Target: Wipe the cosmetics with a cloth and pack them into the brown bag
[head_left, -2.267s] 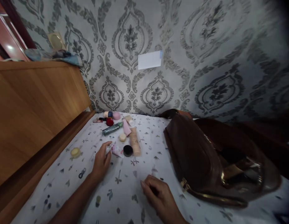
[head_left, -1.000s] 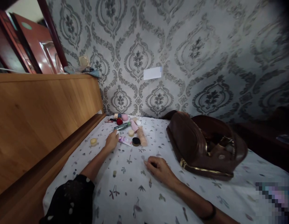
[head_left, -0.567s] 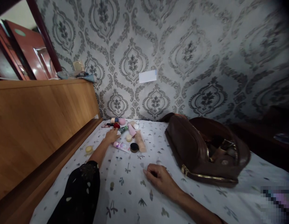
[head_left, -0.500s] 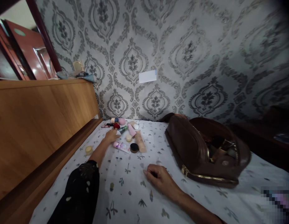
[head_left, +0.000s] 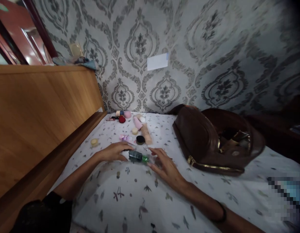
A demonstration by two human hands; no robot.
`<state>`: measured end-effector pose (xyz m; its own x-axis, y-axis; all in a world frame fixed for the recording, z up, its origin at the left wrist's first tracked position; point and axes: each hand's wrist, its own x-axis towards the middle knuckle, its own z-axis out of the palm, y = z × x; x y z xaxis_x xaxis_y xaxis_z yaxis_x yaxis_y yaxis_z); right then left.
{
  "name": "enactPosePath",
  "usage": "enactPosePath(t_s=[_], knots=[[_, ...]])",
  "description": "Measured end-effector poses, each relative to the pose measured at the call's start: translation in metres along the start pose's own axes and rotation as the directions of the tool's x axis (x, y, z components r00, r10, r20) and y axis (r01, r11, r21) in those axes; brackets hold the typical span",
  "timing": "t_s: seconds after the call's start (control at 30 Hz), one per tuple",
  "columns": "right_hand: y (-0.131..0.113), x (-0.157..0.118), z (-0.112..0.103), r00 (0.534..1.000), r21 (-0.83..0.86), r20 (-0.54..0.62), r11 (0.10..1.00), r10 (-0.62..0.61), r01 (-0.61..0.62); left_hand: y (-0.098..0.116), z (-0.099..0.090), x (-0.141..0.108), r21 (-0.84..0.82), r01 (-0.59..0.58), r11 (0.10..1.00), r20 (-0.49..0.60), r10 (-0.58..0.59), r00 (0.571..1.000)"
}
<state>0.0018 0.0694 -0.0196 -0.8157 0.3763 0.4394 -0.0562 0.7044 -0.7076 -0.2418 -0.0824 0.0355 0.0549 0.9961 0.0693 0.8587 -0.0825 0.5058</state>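
A dark green bottle (head_left: pixel 135 156) with a white end and a clear end lies sideways between my hands, just above the patterned sheet. My left hand (head_left: pixel 114 151) grips its white end between thumb and fingers. At the clear end, my right hand (head_left: pixel 166 166) is open, with thumb and fingers apart around it; whether it touches is hard to see. Beyond them on the sheet lie a black-lidded jar (head_left: pixel 140 139), a beige tube (head_left: pixel 146 133), a white-and-purple tube (head_left: pixel 127 139) and a small cream-coloured jar (head_left: pixel 134 130).
A brown leather bag (head_left: pixel 200 139) stands unzipped on the right, with items inside. A yellowish round jar (head_left: pixel 94 142) sits at the left. Farther back are a red round item (head_left: pixel 122 119), a pink sponge (head_left: pixel 127 114) and a pink tube (head_left: pixel 137 123). A wooden headboard (head_left: pixel 48 100) borders the left side.
My left hand has taken the green bottle from the group of cosmetics and brought it nearer. My right hand has opened from a loose curl and moved up to the bottle's other end.
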Motion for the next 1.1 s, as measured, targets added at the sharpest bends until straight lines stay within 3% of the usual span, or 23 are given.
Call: enactPosePath(t_s=[0.13, 0.27, 0.33, 0.43, 0.5, 0.57, 0.7, 0.8, 0.93, 1.1], knots=[[-0.002, 0.0, 0.004, 0.987, -0.055, 0.155, 0.997, -0.041, 0.05, 0.013, 0.013, -0.009, -0.051, -0.018, 0.999, -0.028, 0.017, 0.999], [-0.004, 0.002, 0.002, 0.985, -0.056, 0.174, 0.998, 0.01, -0.001, 0.007, 0.015, -0.023, -0.081, 0.049, 0.995, -0.153, -0.061, 0.986], [-0.005, 0.002, 0.001, 0.986, -0.048, 0.164, 0.999, 0.022, -0.015, 0.003, 0.018, -0.032, -0.086, 0.147, 0.985, -0.239, -0.164, 0.957], [-0.005, 0.003, 0.001, 0.988, -0.039, 0.153, 0.999, 0.034, -0.029, 0.007, 0.025, -0.04, -0.073, 0.257, 0.964, -0.411, -0.264, 0.872], [-0.004, 0.002, 0.002, 0.987, -0.034, 0.151, 0.999, 0.047, -0.042, 0.017, 0.028, -0.038, -0.034, 0.244, 0.969, -0.525, -0.225, 0.821], [-0.004, 0.002, 0.002, 0.987, -0.034, 0.151, 0.998, 0.059, -0.054, 0.033, 0.031, -0.029, 0.023, 0.19, 0.981, -0.57, -0.143, 0.809], [-0.002, 0.001, 0.005, 0.989, -0.027, 0.143, 0.999, 0.045, -0.042, 0.065, 0.049, 0.0, 0.161, 0.06, 0.985, -0.544, 0.038, 0.838], [0.001, 0.001, 0.007, 0.99, -0.042, 0.139, 0.999, 0.033, -0.027, 0.077, 0.071, 0.022, 0.323, -0.028, 0.946, -0.465, 0.184, 0.866], [0.004, 0.001, 0.008, 0.991, -0.069, 0.132, 0.998, 0.02, -0.011, 0.078, 0.089, 0.033, 0.569, -0.001, 0.823, -0.343, 0.238, 0.908], [0.0, 0.001, 0.006, 0.988, -0.028, 0.152, 0.999, -0.014, 0.019, 0.068, 0.085, 0.024, 0.682, -0.058, 0.729, -0.247, 0.304, 0.92]])
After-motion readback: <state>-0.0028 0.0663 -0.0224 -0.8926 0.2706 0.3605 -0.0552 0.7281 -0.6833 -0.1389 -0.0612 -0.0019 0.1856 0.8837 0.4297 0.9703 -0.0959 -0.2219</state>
